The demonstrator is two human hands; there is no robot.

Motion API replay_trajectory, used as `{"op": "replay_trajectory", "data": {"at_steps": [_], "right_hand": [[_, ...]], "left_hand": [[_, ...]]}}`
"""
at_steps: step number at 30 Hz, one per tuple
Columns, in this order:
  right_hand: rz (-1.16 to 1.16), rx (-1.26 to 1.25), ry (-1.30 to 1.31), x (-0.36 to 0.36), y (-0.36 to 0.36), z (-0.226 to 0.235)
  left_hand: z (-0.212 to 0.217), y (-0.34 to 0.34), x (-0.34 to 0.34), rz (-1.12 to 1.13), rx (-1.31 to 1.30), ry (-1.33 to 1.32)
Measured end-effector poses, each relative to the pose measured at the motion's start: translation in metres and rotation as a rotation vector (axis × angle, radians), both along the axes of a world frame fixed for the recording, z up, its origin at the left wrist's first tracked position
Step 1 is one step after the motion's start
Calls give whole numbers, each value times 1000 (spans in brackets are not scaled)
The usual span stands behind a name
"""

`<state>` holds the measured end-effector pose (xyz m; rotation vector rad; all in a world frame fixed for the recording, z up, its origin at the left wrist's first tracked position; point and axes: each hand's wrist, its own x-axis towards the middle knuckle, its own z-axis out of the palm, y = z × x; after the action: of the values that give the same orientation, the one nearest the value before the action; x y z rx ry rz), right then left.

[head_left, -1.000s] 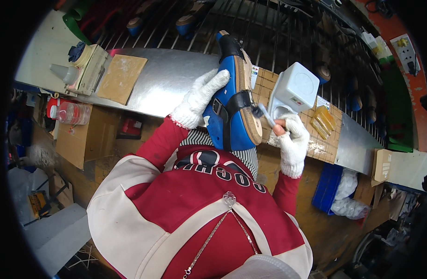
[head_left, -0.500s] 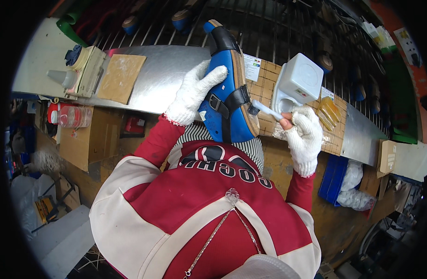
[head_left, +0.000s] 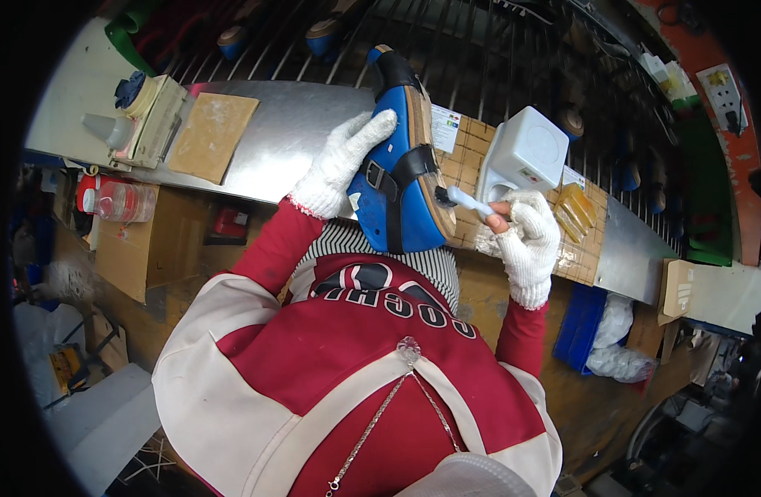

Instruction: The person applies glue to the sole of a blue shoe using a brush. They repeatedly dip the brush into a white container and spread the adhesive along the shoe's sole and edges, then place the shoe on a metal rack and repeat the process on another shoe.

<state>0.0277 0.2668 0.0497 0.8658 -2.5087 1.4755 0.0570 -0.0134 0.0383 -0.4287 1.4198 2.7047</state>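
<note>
1. My left hand (head_left: 341, 162), in a white knit glove, is wrapped around the blue sandal (head_left: 399, 166), fingers curled over its upper and holding it up on edge above the metal bench (head_left: 273, 149), sole side turned to my right.
2. My right hand (head_left: 525, 236), gloved too, is clenched on a small brush (head_left: 462, 198) with a pale handle; the dark bristles are touching the sandal's tan sole edge near the heel end.
3. Just behind the brush stands a white boxy container (head_left: 525, 156), close enough to crowd my right hand.
4. Under that hand lies a tan gridded board (head_left: 472, 145), with yellowish pieces (head_left: 575, 211) on it further right.
5. Away to the left on the bench: a flat tan slab (head_left: 211, 137) and a stacked block (head_left: 153, 120) beside it, both well apart from the sandal.
6. Beyond the bench, a rack of dark rods (head_left: 496, 58) carries more shoes.
</note>
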Motion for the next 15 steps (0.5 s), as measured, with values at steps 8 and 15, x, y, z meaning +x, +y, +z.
{"op": "replay_trajectory", "data": {"at_steps": [8, 15], "right_hand": [[40, -89, 39, -10, 1, 12], [145, -151, 100, -32, -17, 31]], "left_hand": [[9, 8, -5, -108, 162, -165], [-16, 15, -16, -264, -156, 263]]}}
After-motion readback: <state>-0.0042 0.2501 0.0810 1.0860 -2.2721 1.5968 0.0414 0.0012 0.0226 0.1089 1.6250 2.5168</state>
